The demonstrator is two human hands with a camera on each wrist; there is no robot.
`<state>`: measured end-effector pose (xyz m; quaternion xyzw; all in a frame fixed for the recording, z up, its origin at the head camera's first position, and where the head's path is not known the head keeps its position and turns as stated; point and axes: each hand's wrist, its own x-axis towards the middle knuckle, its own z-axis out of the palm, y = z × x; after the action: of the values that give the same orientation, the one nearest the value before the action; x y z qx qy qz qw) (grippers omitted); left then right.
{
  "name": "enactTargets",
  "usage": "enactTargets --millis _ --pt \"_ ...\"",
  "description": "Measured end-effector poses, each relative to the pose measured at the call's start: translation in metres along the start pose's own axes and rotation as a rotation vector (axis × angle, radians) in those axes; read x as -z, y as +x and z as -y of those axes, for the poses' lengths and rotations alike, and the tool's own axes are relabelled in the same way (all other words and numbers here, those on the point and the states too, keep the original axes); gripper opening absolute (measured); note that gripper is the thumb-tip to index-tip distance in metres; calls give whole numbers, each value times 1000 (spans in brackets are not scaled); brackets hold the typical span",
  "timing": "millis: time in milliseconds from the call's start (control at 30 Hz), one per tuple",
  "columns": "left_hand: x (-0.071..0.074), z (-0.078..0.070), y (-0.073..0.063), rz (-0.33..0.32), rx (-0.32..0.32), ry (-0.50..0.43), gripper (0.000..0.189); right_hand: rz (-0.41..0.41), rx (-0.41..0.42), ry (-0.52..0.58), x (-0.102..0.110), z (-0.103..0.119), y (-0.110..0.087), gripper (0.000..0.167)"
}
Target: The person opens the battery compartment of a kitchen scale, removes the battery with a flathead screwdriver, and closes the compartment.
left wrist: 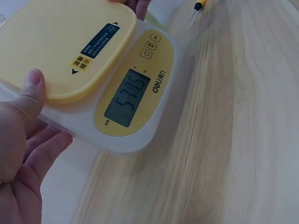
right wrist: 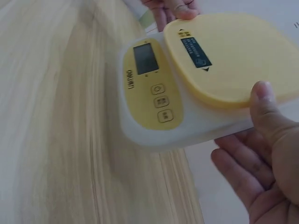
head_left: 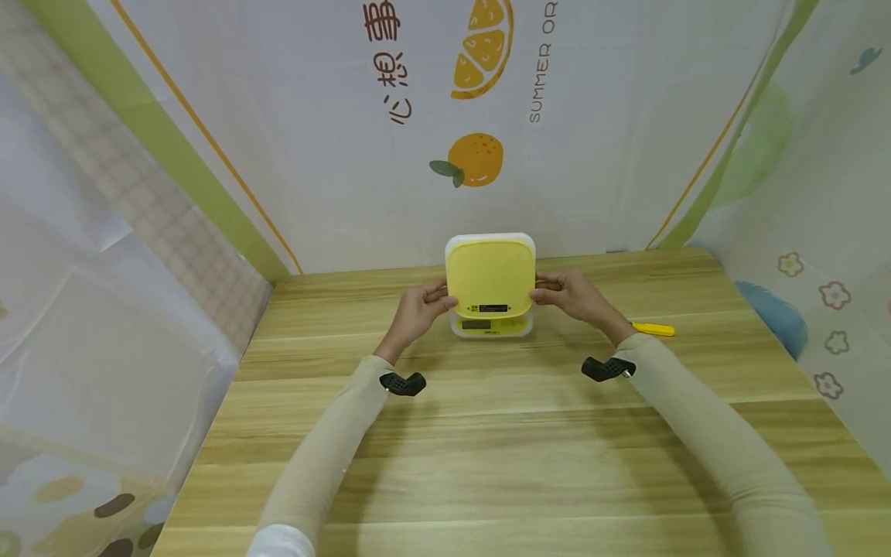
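Observation:
A white and yellow digital kitchen scale [head_left: 490,277] is tilted up over the far part of the table, its yellow platform facing me. My left hand [head_left: 420,309] grips its left edge, thumb on the platform and fingers behind. On the opposite edge my right hand [head_left: 567,294] holds it the same way, as the right wrist view shows with the thumb on the yellow platform [right wrist: 233,56] and fingers underneath. Digits show on the display [left wrist: 127,98] in the left wrist view. Three buttons sit beside the display on the yellow panel [right wrist: 149,112].
A yellow-handled tool [head_left: 653,329] lies on the wooden table [head_left: 487,449] beyond my right wrist; its thin metal tip [left wrist: 192,16] shows in the left wrist view. A white printed curtain [head_left: 334,178] hangs along the table's back edge, with more cloth at both sides.

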<state>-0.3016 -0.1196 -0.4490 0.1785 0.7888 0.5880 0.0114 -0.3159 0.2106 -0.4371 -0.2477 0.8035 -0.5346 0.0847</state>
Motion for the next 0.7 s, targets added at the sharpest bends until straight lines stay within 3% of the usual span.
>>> enactTargets --millis 300,433,567,700 --pt "4 -4 1 -3 -73 14 47 -50 126 -138 -1 -2 -1 45" --pt "5 -4 0 16 -115 26 45 -74 217 -259 -2 -2 -5 43" --pt "8 -2 -1 57 -148 79 45 -90 334 -406 -3 -3 -10 39" --pt "11 -1 -4 81 -198 200 37 -87 393 -486 -7 -4 -14 39"
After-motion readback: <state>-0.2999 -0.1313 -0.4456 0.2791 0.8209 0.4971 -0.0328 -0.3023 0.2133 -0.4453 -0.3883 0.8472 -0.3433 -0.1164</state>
